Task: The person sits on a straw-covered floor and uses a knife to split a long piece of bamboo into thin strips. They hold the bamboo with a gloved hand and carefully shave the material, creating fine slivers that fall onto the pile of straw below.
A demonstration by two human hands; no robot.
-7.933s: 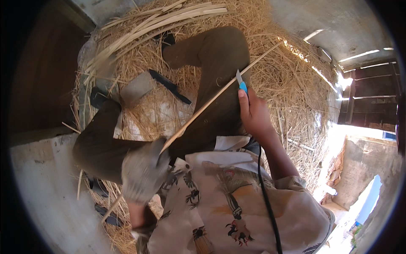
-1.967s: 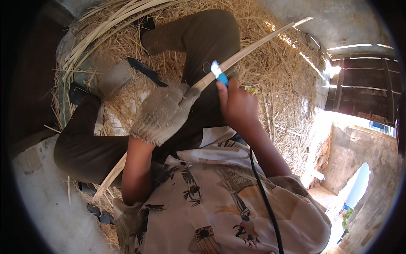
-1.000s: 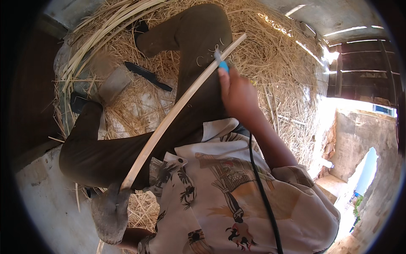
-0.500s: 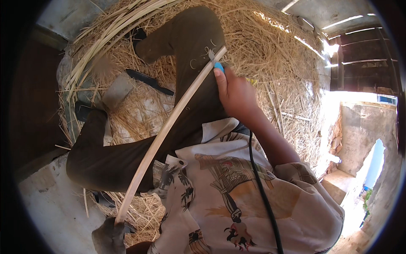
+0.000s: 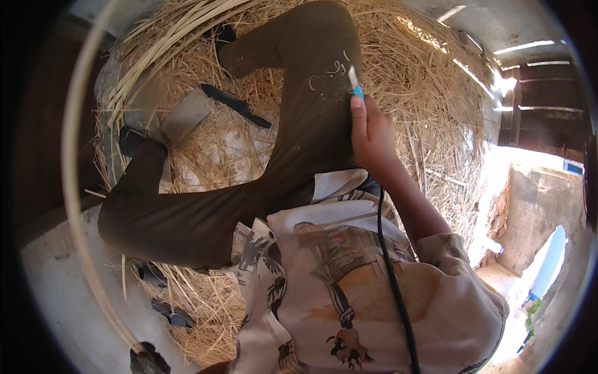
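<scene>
My right hand (image 5: 375, 134) is closed round the blue handle of a small knife (image 5: 356, 86), thumb along the handle, its pale blade pointing up beside my raised knee. At the lower left edge, my left hand (image 5: 149, 360), dark as if gloved, grips the lower end of a long pale strip (image 5: 71, 187) that looks like split cane or wood. The strip bows upward along the left side, out of focus and apart from the knife, its top leaving the picture. Thin curled shavings (image 5: 338, 67) lie on my trouser leg.
Straw (image 5: 411, 118) covers the floor. Past my legs lie a grey block (image 5: 187, 114) and a long dark flat piece (image 5: 235, 106). A bundle of pale strips (image 5: 162, 47) curves along the far left. Over my shirt hangs a black cord (image 5: 389, 268). Walls stand on both sides.
The pale strip has swung away from my knee and the knife to the far left. My left hand has shifted slightly down and left with it. The knife stays in my right hand.
</scene>
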